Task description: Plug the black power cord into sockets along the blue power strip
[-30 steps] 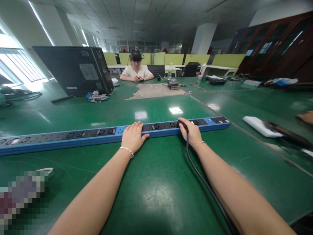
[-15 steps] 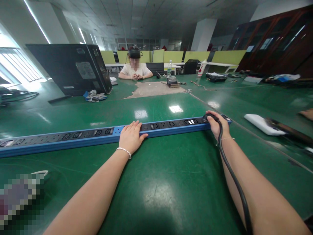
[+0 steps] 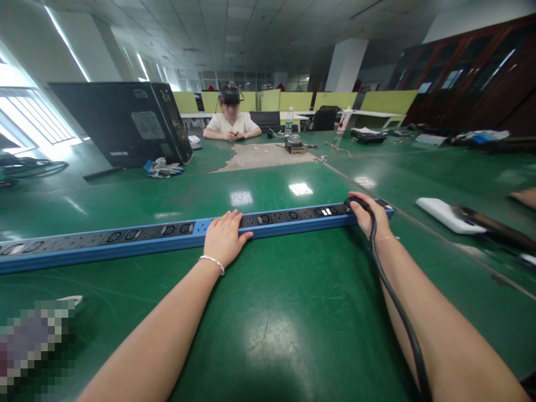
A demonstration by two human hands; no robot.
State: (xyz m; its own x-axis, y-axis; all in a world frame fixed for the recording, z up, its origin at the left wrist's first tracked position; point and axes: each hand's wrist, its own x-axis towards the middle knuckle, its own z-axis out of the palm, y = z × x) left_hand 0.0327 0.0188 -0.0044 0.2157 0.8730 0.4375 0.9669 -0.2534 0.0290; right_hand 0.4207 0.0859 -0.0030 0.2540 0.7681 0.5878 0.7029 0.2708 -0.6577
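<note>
A long blue power strip (image 3: 138, 244) with black sockets lies across the green table. My left hand (image 3: 224, 237) is laid over its middle, fingers bent over the far edge and thumb along the near side, gripping it. Near the strip's right end, my right hand (image 3: 371, 216) is closed around a black plug (image 3: 348, 204) at the sockets. How deep the plug sits cannot be seen, as my fingers cover part of it. From it a thick black cable (image 3: 396, 298) runs down over my right forearm.
A black computer case (image 3: 121, 123) stands back left, with gloves (image 3: 163, 167) before it. A person (image 3: 231, 125) sits opposite. A white object (image 3: 448, 215) lies right; a blurred-out device (image 3: 31, 340) lies front left. A bottle (image 3: 288, 121) stands at the back.
The view has shifted very slightly. Both hands keep their places on the strip and the plug, with the right hand only a touch further left in the picture.
</note>
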